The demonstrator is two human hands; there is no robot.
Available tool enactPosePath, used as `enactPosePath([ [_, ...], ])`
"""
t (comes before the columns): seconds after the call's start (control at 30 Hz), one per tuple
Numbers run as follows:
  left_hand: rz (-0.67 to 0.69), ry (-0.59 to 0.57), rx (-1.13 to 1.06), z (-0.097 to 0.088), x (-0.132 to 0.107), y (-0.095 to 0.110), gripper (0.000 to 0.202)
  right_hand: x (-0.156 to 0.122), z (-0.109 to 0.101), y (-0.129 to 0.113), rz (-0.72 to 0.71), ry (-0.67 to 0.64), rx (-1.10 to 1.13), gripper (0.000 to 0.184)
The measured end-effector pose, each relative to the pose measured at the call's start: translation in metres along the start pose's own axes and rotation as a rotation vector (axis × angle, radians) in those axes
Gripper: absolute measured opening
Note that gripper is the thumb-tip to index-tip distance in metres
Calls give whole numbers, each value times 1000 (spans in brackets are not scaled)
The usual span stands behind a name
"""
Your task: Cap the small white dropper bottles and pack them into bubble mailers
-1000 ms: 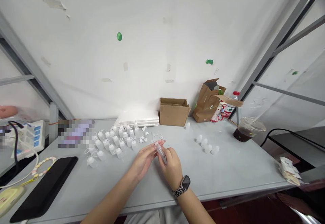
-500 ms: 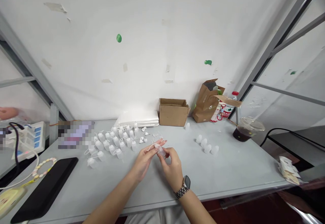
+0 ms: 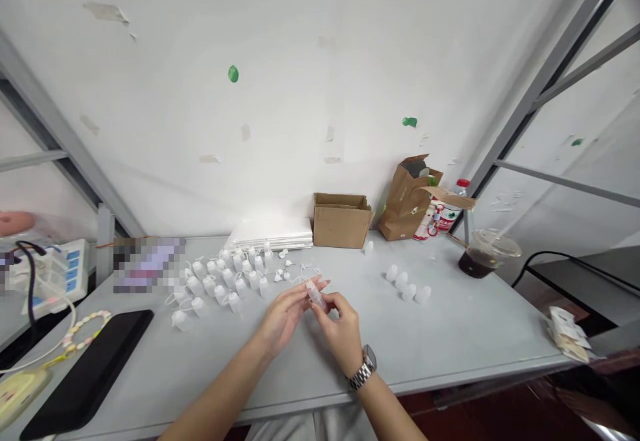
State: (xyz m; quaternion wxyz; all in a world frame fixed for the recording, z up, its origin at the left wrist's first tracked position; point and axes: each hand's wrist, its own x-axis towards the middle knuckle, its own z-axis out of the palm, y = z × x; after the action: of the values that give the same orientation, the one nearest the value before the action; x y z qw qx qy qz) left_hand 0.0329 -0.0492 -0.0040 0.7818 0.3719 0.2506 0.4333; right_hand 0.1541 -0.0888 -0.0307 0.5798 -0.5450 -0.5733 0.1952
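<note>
A small translucent plastic bottle (image 3: 316, 294) is tilted between my two hands, above the middle of the table. My right hand (image 3: 341, 328) pinches its lower part between thumb and fingers. From the other side my left hand (image 3: 286, 313) holds its upper part, with long fingers stretched behind the bottle and the thumb near it. The bottle's top is partly hidden by the fingers. Left of my hands stand several capped bottles (image 3: 220, 293) with loop straps. Small loose white caps (image 3: 279, 276) lie just beyond my left hand. Several bottles without loops (image 3: 409, 292) stand at the right.
A cardboard box (image 3: 341, 222), a white stack of sheets (image 3: 270, 234) and a brown paper bag (image 3: 404, 201) stand along the wall. A cup of dark drink (image 3: 480, 261) sits at the right. A black power bank-like slab (image 3: 93, 371) lies front left, beside a beaded loop (image 3: 75, 334).
The bottle has turned more upright between my fingers, showing more of its side. My left fingers have shifted slightly around its top. The standing bottles have not moved.
</note>
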Motion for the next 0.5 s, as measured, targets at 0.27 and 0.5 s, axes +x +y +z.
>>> enactPosePath([
  [0.27,-78,-22,-70,-5,2,1,33,12,-6,-6,403,-133,465,19],
  [0.5,-120,-55,-159,-10,5,-3,34,16,-9,-4,563,-241,799,19],
])
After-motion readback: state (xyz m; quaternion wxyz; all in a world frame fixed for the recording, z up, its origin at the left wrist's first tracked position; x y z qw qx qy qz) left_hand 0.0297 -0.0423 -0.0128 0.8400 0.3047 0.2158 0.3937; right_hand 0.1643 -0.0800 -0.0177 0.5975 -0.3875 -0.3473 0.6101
